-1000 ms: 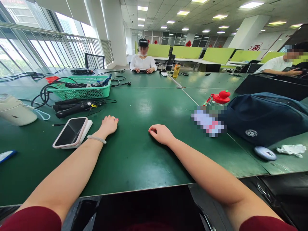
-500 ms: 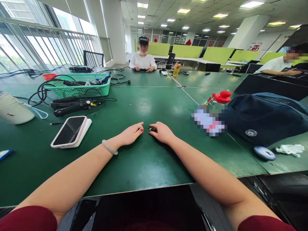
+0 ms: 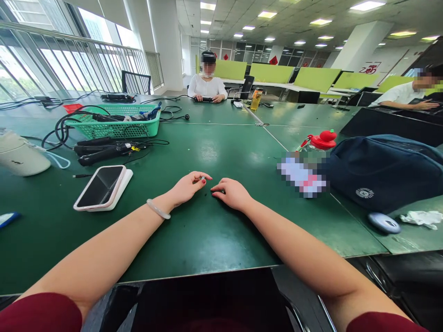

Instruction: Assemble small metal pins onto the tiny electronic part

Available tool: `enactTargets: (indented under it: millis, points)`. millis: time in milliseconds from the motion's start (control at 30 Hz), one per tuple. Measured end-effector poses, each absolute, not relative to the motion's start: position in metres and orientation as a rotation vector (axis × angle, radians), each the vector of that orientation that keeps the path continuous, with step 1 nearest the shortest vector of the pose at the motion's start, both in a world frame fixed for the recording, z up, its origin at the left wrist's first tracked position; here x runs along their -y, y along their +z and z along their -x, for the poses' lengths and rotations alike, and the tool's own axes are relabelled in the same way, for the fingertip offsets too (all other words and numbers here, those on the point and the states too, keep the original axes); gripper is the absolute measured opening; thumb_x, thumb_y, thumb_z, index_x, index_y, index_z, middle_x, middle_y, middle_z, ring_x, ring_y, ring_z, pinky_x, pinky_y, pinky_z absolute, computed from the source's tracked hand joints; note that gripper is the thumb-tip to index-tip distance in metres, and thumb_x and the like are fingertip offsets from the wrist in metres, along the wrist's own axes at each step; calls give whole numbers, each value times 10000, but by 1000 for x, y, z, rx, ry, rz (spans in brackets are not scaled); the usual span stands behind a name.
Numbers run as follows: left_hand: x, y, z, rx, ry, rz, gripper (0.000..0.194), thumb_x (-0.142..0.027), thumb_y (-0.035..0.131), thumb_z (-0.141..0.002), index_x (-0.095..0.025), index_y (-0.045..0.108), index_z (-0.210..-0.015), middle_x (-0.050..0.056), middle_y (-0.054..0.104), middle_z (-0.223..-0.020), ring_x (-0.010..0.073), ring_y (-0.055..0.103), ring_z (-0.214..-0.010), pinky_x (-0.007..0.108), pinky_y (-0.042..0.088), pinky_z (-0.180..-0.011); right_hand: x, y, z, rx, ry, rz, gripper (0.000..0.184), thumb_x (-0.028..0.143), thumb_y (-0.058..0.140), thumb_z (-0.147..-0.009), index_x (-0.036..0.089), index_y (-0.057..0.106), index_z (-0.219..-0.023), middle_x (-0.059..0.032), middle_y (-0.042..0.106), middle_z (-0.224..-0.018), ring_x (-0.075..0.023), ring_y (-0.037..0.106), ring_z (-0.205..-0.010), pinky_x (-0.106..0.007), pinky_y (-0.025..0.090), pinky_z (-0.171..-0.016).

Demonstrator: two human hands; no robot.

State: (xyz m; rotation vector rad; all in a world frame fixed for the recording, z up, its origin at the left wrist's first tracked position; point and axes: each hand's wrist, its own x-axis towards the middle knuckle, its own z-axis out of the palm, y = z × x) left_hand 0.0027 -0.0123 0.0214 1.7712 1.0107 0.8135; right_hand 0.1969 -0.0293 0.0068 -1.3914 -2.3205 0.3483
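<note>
My left hand [image 3: 187,186] rests on the green table [image 3: 207,235] just left of centre. Its thumb and forefinger are pinched on a tiny pale object [image 3: 202,178], too small to identify. A pale bracelet [image 3: 158,208] circles that wrist. My right hand [image 3: 232,193] lies palm down a few centimetres to the right. Its fingers are loosely bent with the tips on the table, and I see nothing in it. The fingertips of the two hands almost meet. A few dark specks lie on the table between them.
A phone on a white pad [image 3: 101,186] lies left of my left hand. Behind it are black cables and devices [image 3: 104,151] and a green basket [image 3: 117,122]. To the right stand a red-lidded bottle [image 3: 316,140] and a navy bag [image 3: 380,170]. People sit across the table and at the far right.
My left hand slid right from beside the phone to meet my right hand. A small dark thing seen at my right fingertips half a second ago is gone; my left fingers now pinch something.
</note>
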Motion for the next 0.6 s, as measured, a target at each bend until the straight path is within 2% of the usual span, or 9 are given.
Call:
enactTargets:
  millis: [67,233,367,467,600]
  points:
    - [11,20,-2,-1108,848,-1846,355,-437,513,-800,-197,606,-1045,44,573,-951,138,477,-805,275,395,-766,31,7,-195,2347,342,1366,141,266,596,-809,241,699,-902,-19,606,-866,-133,559,-792,-235,418,-738]
    - [8,16,-2,-1115,898,-1723,407,-459,545,-773,-186,589,-1072,27,567,-801,103,456,-642,227,371,-590,34,12,-193,2280,346,1341,124,188,570,-780,218,672,-843,-1,622,-797,-124,544,-719,-231,405,-675]
    - [8,16,-4,-1102,871,-1638,393,-435,551,-764,-140,601,-1019,33,570,-724,101,477,-596,225,389,-558,37,15,-192,2104,469,1297,128,177,532,-771,199,639,-837,22,628,-758,-92,510,-605,-214,395,-629]
    - [9,17,-5,-1101,863,-1677,375,-379,570,-755,-150,599,-1050,39,604,-765,98,493,-603,242,426,-607,38,18,-191,2032,543,1242,115,172,537,-743,186,624,-817,27,618,-737,-81,484,-564,-203,393,-605]
    - [9,16,-6,-1085,843,-1707,420,-300,602,-721,-173,578,-1121,56,640,-913,123,557,-715,271,462,-711,40,19,-189,1983,612,1231,94,169,540,-723,180,615,-779,36,597,-680,-77,465,-539,-198,384,-584]
